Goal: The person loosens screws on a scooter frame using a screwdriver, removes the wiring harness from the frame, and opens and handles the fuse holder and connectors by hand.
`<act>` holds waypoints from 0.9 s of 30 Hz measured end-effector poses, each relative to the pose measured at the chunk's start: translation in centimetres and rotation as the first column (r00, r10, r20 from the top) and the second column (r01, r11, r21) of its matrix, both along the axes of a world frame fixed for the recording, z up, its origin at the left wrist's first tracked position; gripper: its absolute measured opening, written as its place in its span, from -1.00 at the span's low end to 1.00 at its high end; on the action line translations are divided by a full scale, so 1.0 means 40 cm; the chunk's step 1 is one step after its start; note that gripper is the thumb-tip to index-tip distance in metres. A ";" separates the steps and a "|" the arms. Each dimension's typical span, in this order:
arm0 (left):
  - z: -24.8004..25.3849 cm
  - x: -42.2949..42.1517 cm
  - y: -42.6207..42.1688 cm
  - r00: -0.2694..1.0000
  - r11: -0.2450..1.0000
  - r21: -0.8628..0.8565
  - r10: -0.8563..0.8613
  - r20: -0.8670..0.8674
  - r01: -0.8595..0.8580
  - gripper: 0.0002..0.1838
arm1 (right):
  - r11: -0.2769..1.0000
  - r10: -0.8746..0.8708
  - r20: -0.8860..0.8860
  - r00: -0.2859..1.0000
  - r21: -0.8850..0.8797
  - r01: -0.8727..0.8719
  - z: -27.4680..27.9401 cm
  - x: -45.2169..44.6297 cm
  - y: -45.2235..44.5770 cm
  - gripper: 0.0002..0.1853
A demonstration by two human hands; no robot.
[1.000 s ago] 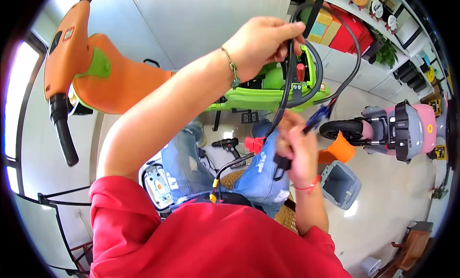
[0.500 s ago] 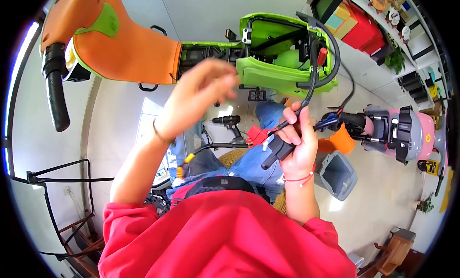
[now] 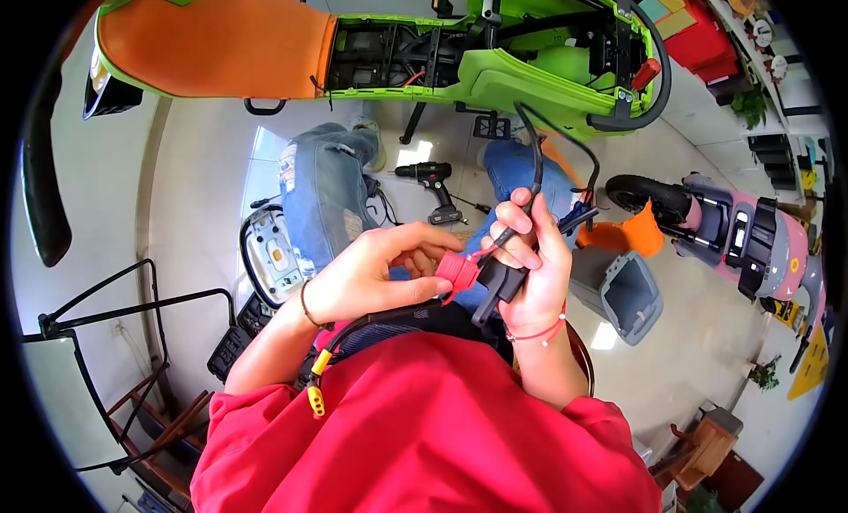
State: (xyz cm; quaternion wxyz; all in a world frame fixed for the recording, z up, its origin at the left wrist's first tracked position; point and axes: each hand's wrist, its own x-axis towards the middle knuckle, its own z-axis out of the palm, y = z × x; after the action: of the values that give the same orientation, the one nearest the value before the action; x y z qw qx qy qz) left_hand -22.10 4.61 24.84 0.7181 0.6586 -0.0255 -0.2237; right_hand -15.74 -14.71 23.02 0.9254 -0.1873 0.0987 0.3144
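My right hand (image 3: 541, 279) is closed around a black cable (image 3: 535, 155) and a dark block-shaped plug (image 3: 501, 281), which sticks out below the fingers. Beside that plug is a ribbed red rubber cap (image 3: 458, 271), joined by a thin red strap. My left hand (image 3: 375, 270) has its thumb and fingers closed on the cap from the left. Under the left wrist runs a black sleeved cable (image 3: 362, 321) with a yellow band, ending in a yellow connector (image 3: 315, 400) over the red shirt. Dark blue wire ends (image 3: 579, 216) lie right of my right hand.
Ahead stands a green-and-orange scooter (image 3: 530, 71) with its frame uncovered. A cordless drill (image 3: 435, 190) lies on the floor between the legs. At right are a grey bin (image 3: 632, 296), an orange panel (image 3: 632, 235) and a pink scooter (image 3: 751, 235). A metal frame (image 3: 150, 305) stands left.
My left hand came down from near the scooter onto the red cap. My right hand still holds the cable and plug. The view has shifted, placing the scooter higher.
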 end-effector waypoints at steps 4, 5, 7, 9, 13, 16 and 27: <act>-0.022 -0.006 -0.007 1.000 1.000 0.029 -0.012 0.022 0.011 -0.60 | 1.000 0.007 0.011 1.000 0.000 -0.007 -0.002 -0.005 0.002 -0.76; -0.024 -0.006 -0.008 0.999 0.999 0.035 -0.002 0.049 0.001 -0.61 | 1.000 0.005 0.006 1.000 -0.007 -0.005 -0.005 -0.005 -0.001 -0.76; -0.019 -0.003 -0.008 0.994 0.993 0.116 -0.041 0.105 0.029 -0.62 | 0.999 0.035 0.094 0.995 -0.039 -0.031 -0.011 -0.003 -0.007 -0.74; -0.019 0.001 -0.009 0.982 0.980 0.194 -0.083 0.168 0.049 -0.63 | 0.996 0.027 0.122 0.992 -0.087 -0.016 -0.020 -0.006 -0.010 -0.71; -0.031 -0.002 -0.012 0.948 0.923 0.384 -0.096 0.303 -0.029 -0.63 | 0.985 0.081 0.237 0.968 -0.165 -0.042 -0.046 -0.006 -0.014 -0.70; -0.045 -0.002 -0.022 0.909 0.893 0.433 -0.070 0.411 -0.127 -0.66 | 0.956 0.191 0.357 0.914 -0.279 -0.091 -0.048 0.004 -0.014 -0.62; -0.088 -0.040 -0.022 0.892 0.799 0.539 -0.009 0.451 -0.265 -0.61 | 0.883 0.359 0.390 0.848 -0.437 -0.173 -0.067 -0.012 -0.003 -0.62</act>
State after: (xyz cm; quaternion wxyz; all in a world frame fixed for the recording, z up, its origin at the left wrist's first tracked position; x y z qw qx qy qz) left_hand -23.72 3.74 21.32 0.4686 0.8806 -0.0676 -0.0185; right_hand -16.21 -14.84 20.33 0.8128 -0.4466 -0.0907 0.3629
